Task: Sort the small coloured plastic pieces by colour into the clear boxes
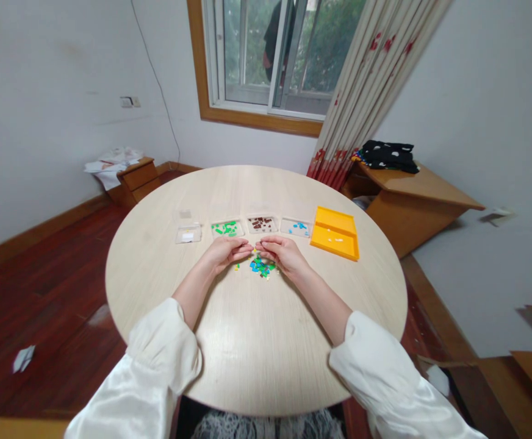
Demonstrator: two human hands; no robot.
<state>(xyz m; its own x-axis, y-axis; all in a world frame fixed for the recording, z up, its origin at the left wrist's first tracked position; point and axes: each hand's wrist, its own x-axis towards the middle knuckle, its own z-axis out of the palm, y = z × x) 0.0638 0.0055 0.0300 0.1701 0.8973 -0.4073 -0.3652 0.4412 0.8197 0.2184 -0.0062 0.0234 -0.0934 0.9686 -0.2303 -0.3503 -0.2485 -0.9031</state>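
My left hand (229,252) and my right hand (283,252) are close together above the table, thumbs and fingertips pinched. Whatever sits in either pinch is too small to make out. A tiny yellow piece shows between the two sets of fingertips. Just below lies a loose pile of small building bricks (262,267), mostly green and blue with some brown and yellow. Behind the hands stand clear trays: one with green bricks (226,228), one with dark brown bricks (262,224), one with a few blue bricks (299,227).
An open yellow case (347,249) with a few white pieces lies at the right of the round table (266,347). At the left is a small clear box (188,234) with something white inside. A wooden cabinet (412,213) leans beyond the table's right edge.
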